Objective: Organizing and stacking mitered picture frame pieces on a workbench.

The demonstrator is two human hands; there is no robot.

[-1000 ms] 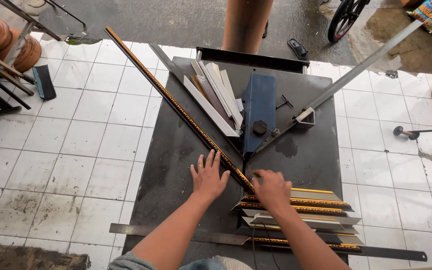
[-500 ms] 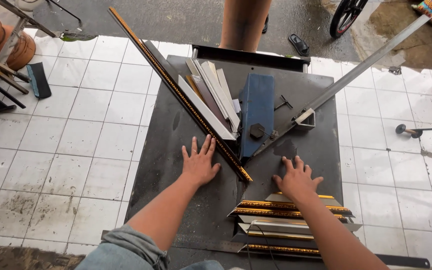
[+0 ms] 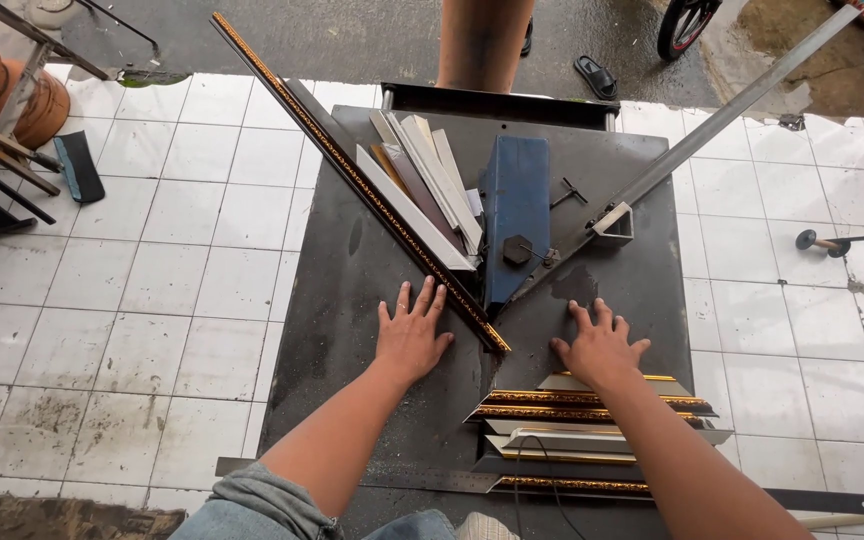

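My left hand (image 3: pixel 412 335) lies flat, fingers spread, on the dark metal table (image 3: pixel 372 400), just left of the cut end of a long black-and-gold frame moulding (image 3: pixel 352 170). The moulding runs diagonally up to the far left. My right hand (image 3: pixel 600 345) rests open on the table to the right of that end, just above a stack of short mitred gold-edged moulding pieces (image 3: pixel 592 430). A blue cutter block (image 3: pixel 515 225) stands between the two hands, farther back. Neither hand holds anything.
Several pale moulding offcuts (image 3: pixel 432 190) lean beside the blue block. A long metal guide bar (image 3: pixel 712 125) runs diagonally to the far right. A flat ruler (image 3: pixel 812 498) lies near me. A person's legs (image 3: pixel 482 45) stand beyond the table. White floor tiles surround it.
My right hand has slid right and off the moulding's end, and my left hand has shifted slightly. Both lie flat on the table.
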